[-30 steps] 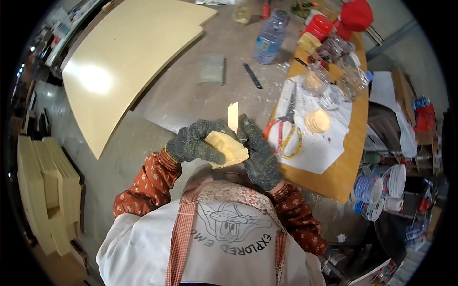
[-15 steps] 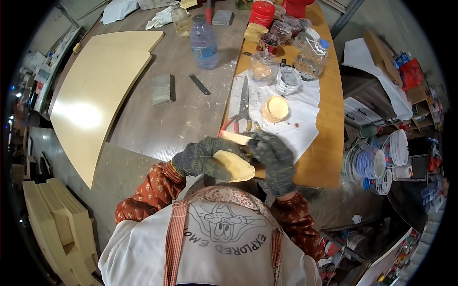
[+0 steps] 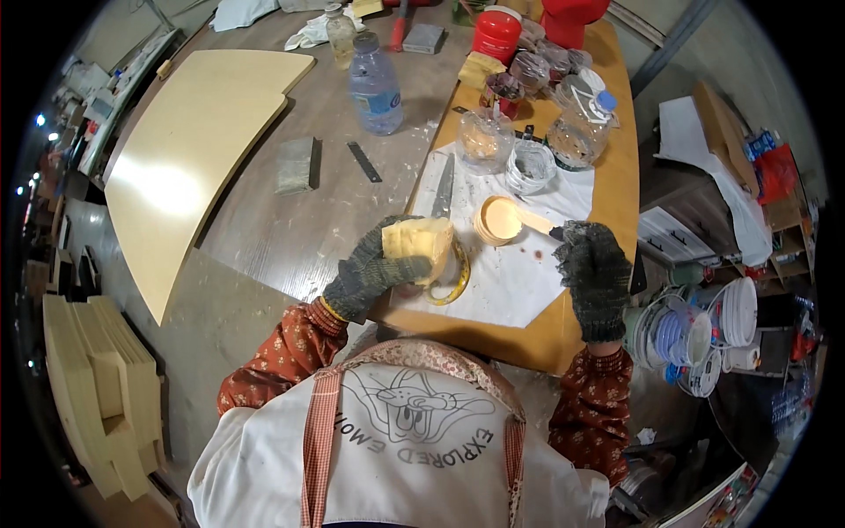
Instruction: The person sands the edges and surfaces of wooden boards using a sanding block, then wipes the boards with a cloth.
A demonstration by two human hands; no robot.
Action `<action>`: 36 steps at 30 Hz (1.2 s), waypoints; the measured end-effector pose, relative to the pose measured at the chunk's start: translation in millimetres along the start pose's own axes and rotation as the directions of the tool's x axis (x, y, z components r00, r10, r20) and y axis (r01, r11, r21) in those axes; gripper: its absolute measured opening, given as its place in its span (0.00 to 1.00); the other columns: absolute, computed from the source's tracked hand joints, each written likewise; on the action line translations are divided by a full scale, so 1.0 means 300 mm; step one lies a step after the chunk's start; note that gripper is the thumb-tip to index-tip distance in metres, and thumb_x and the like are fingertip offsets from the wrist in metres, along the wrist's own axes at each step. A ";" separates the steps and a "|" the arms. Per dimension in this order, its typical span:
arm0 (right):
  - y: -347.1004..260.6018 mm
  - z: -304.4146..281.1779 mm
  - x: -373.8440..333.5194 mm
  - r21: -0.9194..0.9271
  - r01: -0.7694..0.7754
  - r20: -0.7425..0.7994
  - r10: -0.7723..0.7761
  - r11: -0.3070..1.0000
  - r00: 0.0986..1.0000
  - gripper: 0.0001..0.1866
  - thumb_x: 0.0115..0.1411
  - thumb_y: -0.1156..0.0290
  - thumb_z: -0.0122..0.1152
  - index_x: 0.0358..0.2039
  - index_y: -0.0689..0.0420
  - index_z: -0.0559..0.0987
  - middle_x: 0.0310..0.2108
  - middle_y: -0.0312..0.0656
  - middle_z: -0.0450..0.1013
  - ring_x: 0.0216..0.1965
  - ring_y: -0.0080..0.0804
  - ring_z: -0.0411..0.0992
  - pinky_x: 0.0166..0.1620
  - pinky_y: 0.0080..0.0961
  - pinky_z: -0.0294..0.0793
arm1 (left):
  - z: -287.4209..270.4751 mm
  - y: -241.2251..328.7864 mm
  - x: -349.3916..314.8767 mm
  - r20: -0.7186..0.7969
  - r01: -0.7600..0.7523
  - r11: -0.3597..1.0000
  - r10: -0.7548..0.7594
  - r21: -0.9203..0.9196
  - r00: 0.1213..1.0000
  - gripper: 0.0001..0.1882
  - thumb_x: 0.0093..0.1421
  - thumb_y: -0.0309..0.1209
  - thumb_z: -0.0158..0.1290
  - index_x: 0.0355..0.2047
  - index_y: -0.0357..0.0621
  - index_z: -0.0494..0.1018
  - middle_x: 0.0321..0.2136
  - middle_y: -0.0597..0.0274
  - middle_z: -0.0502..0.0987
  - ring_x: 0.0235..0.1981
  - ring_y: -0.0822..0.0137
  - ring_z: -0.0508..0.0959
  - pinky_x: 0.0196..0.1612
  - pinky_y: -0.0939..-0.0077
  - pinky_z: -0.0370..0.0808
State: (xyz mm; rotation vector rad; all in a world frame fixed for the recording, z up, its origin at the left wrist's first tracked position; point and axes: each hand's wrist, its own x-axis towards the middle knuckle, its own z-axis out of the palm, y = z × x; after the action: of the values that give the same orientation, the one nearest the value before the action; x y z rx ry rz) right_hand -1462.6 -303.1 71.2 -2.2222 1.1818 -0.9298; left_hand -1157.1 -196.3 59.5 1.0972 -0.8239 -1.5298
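Observation:
My left hand point(image 3: 365, 277), in a dark knit glove, grips a pale yellow curved piece point(image 3: 418, 246) with the thumb across its front. To its right, my gloved right hand point(image 3: 598, 277) is closed on the end of a flat cream-coated tool point(image 3: 535, 222); the glove hides its handle. The tool's far end reaches into a small round tub point(image 3: 498, 220) of cream paint or paste. A large pair of scissors point(image 3: 446, 187) lies on white paper point(image 3: 528, 286), partly hidden by the yellow piece. One yellow handle loop shows beneath my left hand.
Behind the tub stand a white-smeared jar point(image 3: 531, 167), a cut plastic container point(image 3: 484, 141) and a large clear bottle point(image 3: 581, 123). A water bottle point(image 3: 376, 88), a grey block point(image 3: 297, 165) and a dark strip point(image 3: 363, 162) are on the table. A big cream panel point(image 3: 194, 158) lies left.
My right hand has moved right, away from the left, bringing the tool to the tub. My left hand has turned the yellow piece upright and raised it slightly.

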 end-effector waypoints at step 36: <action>0.011 0.061 0.191 -0.369 0.535 0.481 -0.336 0.760 0.810 0.16 0.54 0.77 0.59 0.45 0.58 0.78 0.40 0.44 0.77 0.41 0.39 0.75 0.44 0.33 0.74 | 0.054 -0.027 0.056 -0.092 0.149 0.893 -0.206 -0.425 0.974 0.31 0.58 0.27 0.55 0.62 0.47 0.60 0.53 0.54 0.70 0.50 0.59 0.76 0.48 0.62 0.80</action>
State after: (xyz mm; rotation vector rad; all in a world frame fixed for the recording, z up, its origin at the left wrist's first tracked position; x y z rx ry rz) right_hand -1427.6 -351.9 76.9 -3.0143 0.7565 -0.3009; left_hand -1175.9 -211.3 53.9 0.9606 -0.2850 -1.6655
